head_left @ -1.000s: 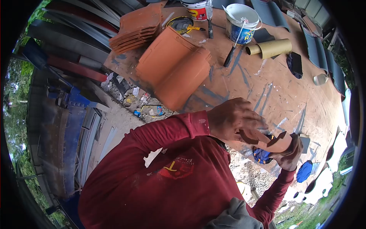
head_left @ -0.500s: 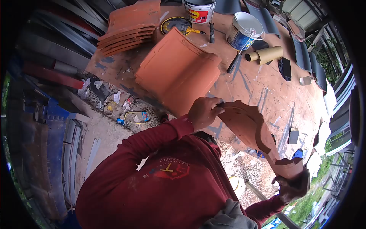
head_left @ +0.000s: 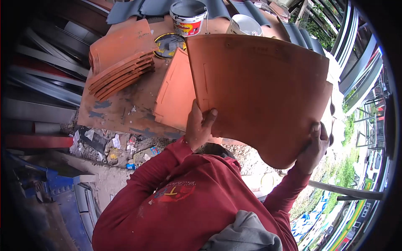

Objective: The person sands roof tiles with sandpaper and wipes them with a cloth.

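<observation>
A curved terracotta roof tile (head_left: 259, 92) is held up in front of me, its broad face toward the camera. My left hand (head_left: 201, 125) grips its lower left edge, the thumb lying on the face. My right hand (head_left: 314, 146) is closed round the lower right edge, fingertips showing on the near side. Behind the held piece, another terracotta tile (head_left: 176, 92) lies on the table (head_left: 121, 113), mostly covered from view. To its left rests a stack of terracotta tiles (head_left: 121, 62).
A bucket of grey paint (head_left: 187, 19) and a second white bucket (head_left: 245, 25) stand at the back. A paint-smeared lid (head_left: 171, 44) lies beside the stack. Dark grey tiles (head_left: 161, 7) line the far edge. Metal profiles (head_left: 46, 83) fill the left side; rubble (head_left: 113, 146) covers the ground.
The held tile has been turned from edge-on to face-on and raised, hiding much of the table. My right hand has moved up, and the view has shifted.
</observation>
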{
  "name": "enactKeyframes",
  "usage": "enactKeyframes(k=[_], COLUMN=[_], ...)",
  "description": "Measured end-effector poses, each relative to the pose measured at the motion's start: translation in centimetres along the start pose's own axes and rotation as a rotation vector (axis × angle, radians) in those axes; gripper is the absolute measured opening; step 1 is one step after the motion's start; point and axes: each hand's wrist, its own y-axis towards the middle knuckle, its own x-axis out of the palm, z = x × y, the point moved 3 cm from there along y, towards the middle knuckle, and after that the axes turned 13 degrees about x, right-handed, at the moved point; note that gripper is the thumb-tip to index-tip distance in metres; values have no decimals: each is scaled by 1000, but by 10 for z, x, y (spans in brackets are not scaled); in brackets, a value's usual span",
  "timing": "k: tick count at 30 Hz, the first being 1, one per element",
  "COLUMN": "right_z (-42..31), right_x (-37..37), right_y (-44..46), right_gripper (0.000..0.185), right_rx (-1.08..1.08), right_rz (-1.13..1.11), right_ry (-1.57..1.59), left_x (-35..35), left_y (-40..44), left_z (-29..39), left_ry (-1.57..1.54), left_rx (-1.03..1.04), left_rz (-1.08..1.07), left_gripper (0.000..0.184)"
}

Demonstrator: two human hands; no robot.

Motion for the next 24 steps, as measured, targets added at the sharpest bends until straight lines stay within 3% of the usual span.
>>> enactKeyframes(k=[2,4,6,8,11,14,17,24], right_z=[22,40,80,99,138,176,183,181], right_x=[42,81,104,131,161,182,196,213], right_y=[11,14,23,20,28,32,29,40], right_gripper=[46,46,52,67,75,84,92,92], right_rx=[129,238,208,238,220,302,323,298], right_rz=[66,-14,-45,-45,-68,-85,-139,-194], right_ry=[271,264,27,-129,-275,-503,-598,-708], left_x=[-33,-61,-88,-112,-137,-138,-159,-172], left_y=[16,38,56,70,83,94,101,104], left_z=[29,52,58,55,39,42,12,-5], left_ry=[375,518,572,873,1138,1216,1243,1262], left_rx=[125,199,184,20,83,-77,16,-106], left_rz=[-8,-23,10,-106,-214,-265,-319,-313], left_gripper=[39,26,26,30,34,35,36,37])
